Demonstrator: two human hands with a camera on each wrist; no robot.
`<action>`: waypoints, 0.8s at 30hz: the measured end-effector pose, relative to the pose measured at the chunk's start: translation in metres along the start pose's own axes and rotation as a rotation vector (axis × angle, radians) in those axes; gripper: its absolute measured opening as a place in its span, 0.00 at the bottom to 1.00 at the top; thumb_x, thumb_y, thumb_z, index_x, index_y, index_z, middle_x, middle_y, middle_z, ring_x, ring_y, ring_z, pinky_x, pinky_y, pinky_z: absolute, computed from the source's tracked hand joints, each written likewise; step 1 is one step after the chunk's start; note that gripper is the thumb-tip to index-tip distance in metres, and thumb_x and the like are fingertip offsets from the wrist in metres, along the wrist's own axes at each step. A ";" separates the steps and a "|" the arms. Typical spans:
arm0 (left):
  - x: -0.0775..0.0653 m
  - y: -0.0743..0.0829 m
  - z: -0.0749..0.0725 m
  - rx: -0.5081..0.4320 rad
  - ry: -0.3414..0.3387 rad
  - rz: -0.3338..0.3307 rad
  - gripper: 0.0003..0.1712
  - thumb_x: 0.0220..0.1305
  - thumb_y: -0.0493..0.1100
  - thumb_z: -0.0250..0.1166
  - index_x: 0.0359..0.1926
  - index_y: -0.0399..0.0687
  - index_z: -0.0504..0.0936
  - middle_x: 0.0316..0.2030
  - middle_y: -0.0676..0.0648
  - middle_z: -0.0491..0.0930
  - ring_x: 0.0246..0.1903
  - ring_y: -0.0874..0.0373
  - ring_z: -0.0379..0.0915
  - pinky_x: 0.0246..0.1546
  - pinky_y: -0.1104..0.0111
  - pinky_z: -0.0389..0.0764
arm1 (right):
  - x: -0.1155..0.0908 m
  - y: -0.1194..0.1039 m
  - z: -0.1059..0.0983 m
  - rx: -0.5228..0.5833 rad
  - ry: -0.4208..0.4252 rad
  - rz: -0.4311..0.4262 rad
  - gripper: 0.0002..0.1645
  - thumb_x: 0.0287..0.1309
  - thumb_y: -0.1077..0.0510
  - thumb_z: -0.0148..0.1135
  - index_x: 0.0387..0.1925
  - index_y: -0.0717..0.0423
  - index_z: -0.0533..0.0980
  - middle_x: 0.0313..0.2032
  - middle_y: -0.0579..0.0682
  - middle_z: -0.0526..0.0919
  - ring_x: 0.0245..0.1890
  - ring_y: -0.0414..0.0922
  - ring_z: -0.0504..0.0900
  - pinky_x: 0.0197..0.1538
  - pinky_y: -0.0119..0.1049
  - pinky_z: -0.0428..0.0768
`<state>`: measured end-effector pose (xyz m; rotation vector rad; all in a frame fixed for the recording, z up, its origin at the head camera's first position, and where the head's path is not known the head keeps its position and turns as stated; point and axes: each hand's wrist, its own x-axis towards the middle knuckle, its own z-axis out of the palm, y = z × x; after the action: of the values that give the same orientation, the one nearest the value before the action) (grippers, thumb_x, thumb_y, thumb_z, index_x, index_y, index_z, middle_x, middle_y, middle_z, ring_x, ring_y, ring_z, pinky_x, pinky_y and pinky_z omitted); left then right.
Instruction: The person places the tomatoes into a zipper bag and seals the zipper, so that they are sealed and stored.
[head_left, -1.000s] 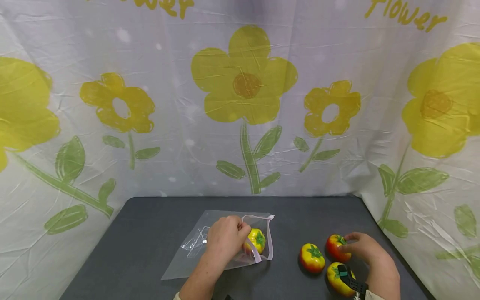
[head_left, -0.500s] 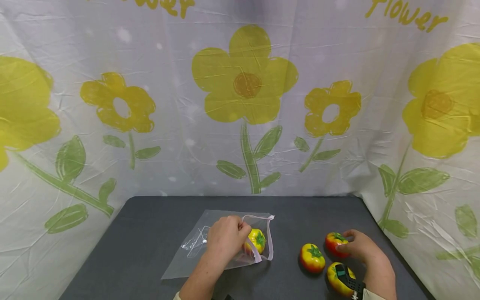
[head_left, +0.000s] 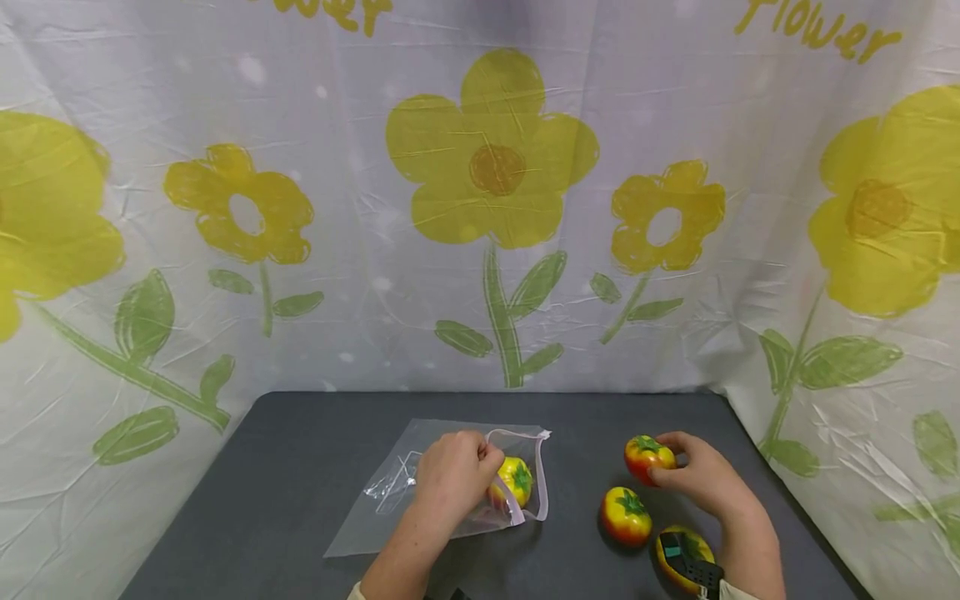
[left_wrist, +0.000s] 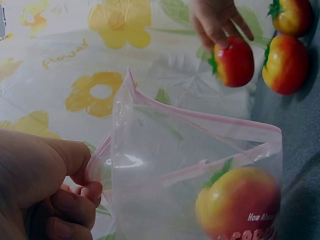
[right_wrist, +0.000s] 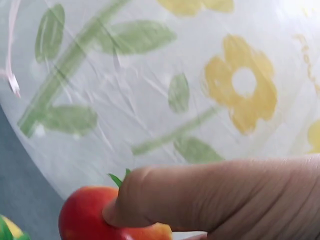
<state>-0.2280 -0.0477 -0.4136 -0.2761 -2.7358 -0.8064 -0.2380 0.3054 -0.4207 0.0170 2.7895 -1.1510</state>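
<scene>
While the left hand (head_left: 453, 471) is pinching the edge of the clear zip bag (head_left: 393, 492) with curled fingers, the right hand (head_left: 708, 475) is gripping the lifted fruit (head_left: 647, 458), thumb and fingers parted only as wide as it, and is holding it above the table (head_left: 300, 467). Just right of the left hand, the bagged fruit (head_left: 516, 482) is already lying inside; the nearer fruit (head_left: 626, 517) and the third loose fruit (head_left: 672, 573) are resting below the right hand. Bagging is seemingly the step underway, and the next move is probably calling for a leftward carry into the gaping mouth.
</scene>
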 end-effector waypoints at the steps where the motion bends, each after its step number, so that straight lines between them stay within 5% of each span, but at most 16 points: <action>1: 0.000 0.000 0.000 0.001 0.001 0.001 0.20 0.59 0.43 0.60 0.11 0.54 0.69 0.11 0.58 0.63 0.13 0.62 0.59 0.16 0.66 0.60 | -0.001 -0.004 0.002 0.014 -0.005 -0.015 0.40 0.57 0.51 0.72 0.65 0.69 0.69 0.53 0.63 0.78 0.49 0.56 0.79 0.46 0.53 0.79; 12: 0.000 -0.001 0.001 -0.004 0.009 0.011 0.20 0.59 0.43 0.59 0.11 0.55 0.70 0.10 0.57 0.64 0.13 0.62 0.61 0.17 0.66 0.61 | -0.010 -0.045 0.021 0.083 -0.070 -0.161 0.38 0.57 0.51 0.75 0.66 0.59 0.71 0.64 0.65 0.68 0.53 0.58 0.77 0.47 0.49 0.81; 24: 0.000 0.000 0.000 0.000 0.026 0.015 0.21 0.62 0.44 0.59 0.11 0.54 0.69 0.11 0.56 0.63 0.14 0.61 0.59 0.17 0.66 0.61 | -0.010 -0.065 0.043 0.046 -0.133 -0.234 0.35 0.52 0.56 0.77 0.62 0.55 0.77 0.54 0.55 0.74 0.51 0.55 0.77 0.53 0.52 0.79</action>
<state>-0.2285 -0.0475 -0.4137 -0.2833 -2.7066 -0.8002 -0.2273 0.2290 -0.4039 -0.3767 2.7004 -1.2155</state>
